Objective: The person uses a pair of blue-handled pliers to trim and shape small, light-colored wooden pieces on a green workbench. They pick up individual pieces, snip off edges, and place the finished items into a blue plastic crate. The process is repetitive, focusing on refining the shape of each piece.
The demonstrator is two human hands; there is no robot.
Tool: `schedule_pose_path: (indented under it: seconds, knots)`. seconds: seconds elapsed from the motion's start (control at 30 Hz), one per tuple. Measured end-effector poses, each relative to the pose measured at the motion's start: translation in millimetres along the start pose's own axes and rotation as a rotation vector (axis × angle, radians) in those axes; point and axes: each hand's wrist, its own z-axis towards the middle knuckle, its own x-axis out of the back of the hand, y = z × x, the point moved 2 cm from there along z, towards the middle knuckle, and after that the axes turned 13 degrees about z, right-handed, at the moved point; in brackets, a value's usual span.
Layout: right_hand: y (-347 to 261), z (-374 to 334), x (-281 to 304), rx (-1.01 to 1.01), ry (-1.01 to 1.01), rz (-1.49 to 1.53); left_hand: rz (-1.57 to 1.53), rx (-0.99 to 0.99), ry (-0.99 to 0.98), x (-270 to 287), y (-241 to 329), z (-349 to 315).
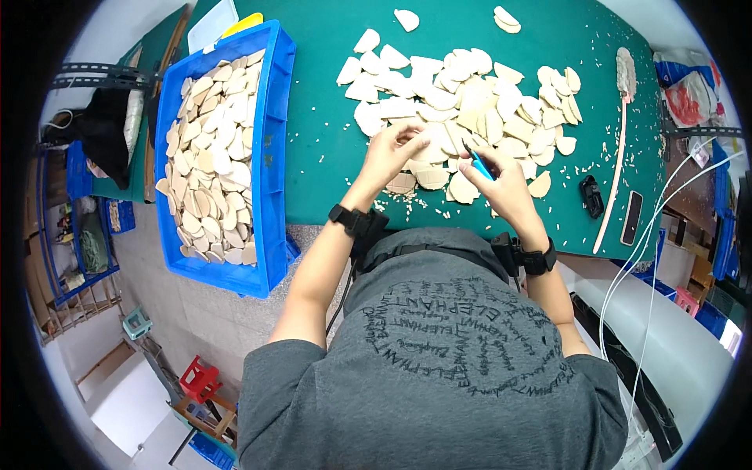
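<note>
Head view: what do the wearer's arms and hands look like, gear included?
Left hand and right hand: ungloved. Forearms bare below short, dark grey sleeves. Left wristband and right wristband are black, each with a blocky black unit. A thin dark cable shows near the left forearm; where it connects, I can't tell.

Dark repeated lettering point(470, 333), across grey shirt point(423, 427)

- On the table point(321, 47), your heap of cut pieces point(478, 98) lies before you.
- Left of the heap, your crate point(272, 157) holds more.
- At the heap's near side: your left hand point(394, 153), and your right hand point(507, 189) with a hand tool point(480, 163) in it.
- Right of the heap: a long-handled duster point(620, 153), then a phone point(631, 218).
</note>
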Motion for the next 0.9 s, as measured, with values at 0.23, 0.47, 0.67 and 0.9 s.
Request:
schedule_pose_path:
  seconds: [0.23, 0.47, 0.67, 0.9]
  knots:
    - [-21, 3, 2, 0.051, -0.074, 0.017, -0.029, -0.063, 0.041, 25, 96, -41]
    - [-26, 0, 0, 0.067, -0.115, 0.081, 0.079, -0.158, 0.168, 25, 109, -50]
    - [-27, -2, -2, 0.065, -0.106, 0.122, 0.162, -0.216, 0.231, 22, 109, -55]
    - [-23, -3, -6, 0.103, -0.06, 0.146, 0.225, -0.223, 0.269, 19, 109, -58]
